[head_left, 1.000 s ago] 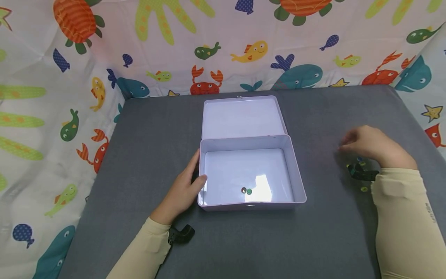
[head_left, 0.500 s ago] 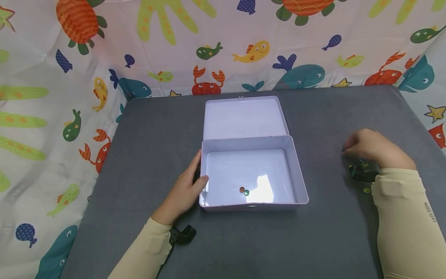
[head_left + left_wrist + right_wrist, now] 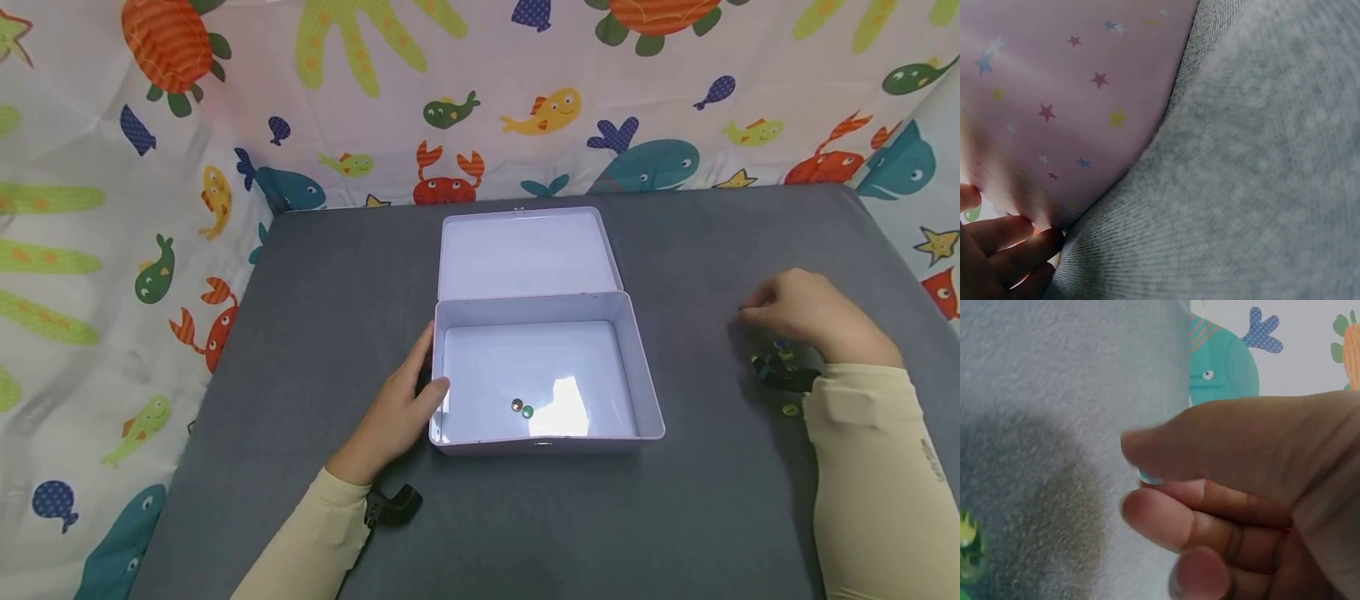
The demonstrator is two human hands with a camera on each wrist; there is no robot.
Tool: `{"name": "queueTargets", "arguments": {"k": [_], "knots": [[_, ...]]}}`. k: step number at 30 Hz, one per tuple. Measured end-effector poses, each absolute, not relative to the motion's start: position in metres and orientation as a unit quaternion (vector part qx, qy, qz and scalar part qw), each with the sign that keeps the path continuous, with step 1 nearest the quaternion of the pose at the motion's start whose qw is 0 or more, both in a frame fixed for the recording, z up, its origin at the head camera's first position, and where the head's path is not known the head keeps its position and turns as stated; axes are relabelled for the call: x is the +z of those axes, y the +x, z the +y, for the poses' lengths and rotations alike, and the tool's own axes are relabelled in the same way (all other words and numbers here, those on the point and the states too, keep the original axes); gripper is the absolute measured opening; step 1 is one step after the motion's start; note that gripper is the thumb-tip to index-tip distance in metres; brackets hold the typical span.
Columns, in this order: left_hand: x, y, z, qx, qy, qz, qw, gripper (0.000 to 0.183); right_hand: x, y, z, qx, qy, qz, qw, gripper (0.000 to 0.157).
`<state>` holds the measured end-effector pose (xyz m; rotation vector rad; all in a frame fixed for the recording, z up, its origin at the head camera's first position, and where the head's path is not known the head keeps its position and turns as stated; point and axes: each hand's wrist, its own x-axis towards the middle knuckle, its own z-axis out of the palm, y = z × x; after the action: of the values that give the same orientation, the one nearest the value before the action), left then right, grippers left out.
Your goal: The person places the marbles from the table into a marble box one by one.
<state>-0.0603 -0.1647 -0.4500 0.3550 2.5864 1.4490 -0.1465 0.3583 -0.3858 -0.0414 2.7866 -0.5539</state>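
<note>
A pale lilac box [image 3: 641, 379] lies on the grey cloth with its hinged lid [image 3: 528, 254] laid back. My left hand [image 3: 386, 417] holds its left wall, thumb over the rim and fingers along the outside; the left wrist view shows the star-printed outer side [image 3: 1072, 94]. Inside the box are a brown marble [image 3: 517, 405] and a green marble [image 3: 528, 412], close together. To the right, my right hand [image 3: 813, 312] is over the cloth, pinching a small teal-and-white marble [image 3: 1149, 478] between thumb and finger. Most of that marble is hidden.
Several small yellow-green and blue marbles lie below the right hand, one yellow-green marble [image 3: 791, 410] nearer the front; the black wrist camera [image 3: 783, 372] partly covers the others. A sea-animal curtain [image 3: 360, 125] hangs along the back and sides of the grey table [image 3: 337, 275].
My right hand dipped toward the cloth, then rose slightly with the marble pinched. The two marbles in the box have rolled a little left. My left hand stays at the box.
</note>
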Motion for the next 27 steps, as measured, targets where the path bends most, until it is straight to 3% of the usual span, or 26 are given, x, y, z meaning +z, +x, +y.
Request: {"name": "queueTargets", "arguments": {"k": [19, 27], "knots": [[-0.449, -0.06, -0.165, 0.49, 0.121, 0.86, 0.076, 0.078, -0.374, -0.139, 0.332, -0.2, 0.009, 0.977, 0.07, 0.045], [-0.45, -0.06, -0.165, 0.492, 0.118, 0.86, 0.074, 0.078, -0.374, -0.141, 0.321, -0.206, 0.014, 0.977, 0.055, 0.043]]}}
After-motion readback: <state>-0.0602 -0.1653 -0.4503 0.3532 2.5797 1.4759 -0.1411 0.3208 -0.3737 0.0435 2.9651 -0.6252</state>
